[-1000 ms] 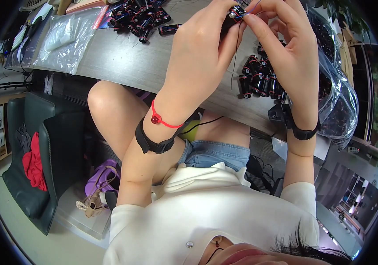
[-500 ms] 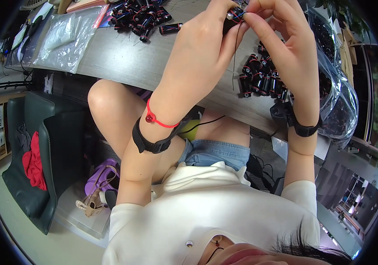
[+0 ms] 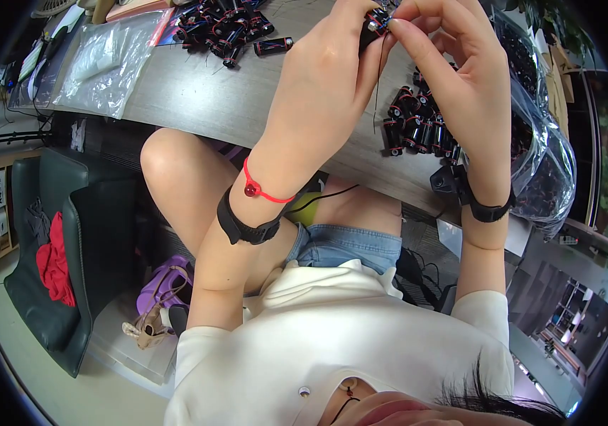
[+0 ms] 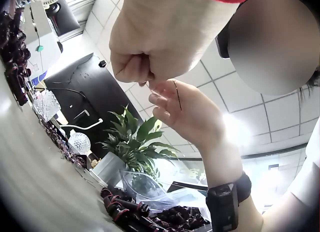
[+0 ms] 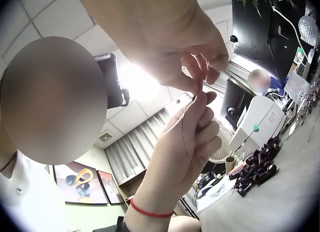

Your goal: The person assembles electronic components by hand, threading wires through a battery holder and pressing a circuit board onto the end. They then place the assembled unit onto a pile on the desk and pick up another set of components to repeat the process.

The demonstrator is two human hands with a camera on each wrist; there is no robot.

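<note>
My left hand (image 3: 318, 96) grips a small black cylindrical part (image 3: 373, 30) near the top of the head view. Thin coloured wires and a red ring show at the part's exposed end, while the fingers cover much of its body. A thin dark wire (image 3: 378, 89) hangs down from it. Close against that end, my right hand (image 3: 467, 89) pinches a fine wire between thumb and index finger, its other fingers loosely bent. In both wrist views the fingertips meet above the table and hide most of the part.
Similar black cylinders (image 3: 417, 131) lie in a pile beneath the right hand. Another heap (image 3: 229, 32) is at the back left, with a single cylinder (image 3: 273, 46) beside it. A clear plastic bag (image 3: 98, 71) lies left; a bag of dark parts (image 3: 541, 163) stands right.
The held part's exposed end has turned slightly, and my left wrist has shifted a little left and back. My right hand stays at the wires with small finger movements.
</note>
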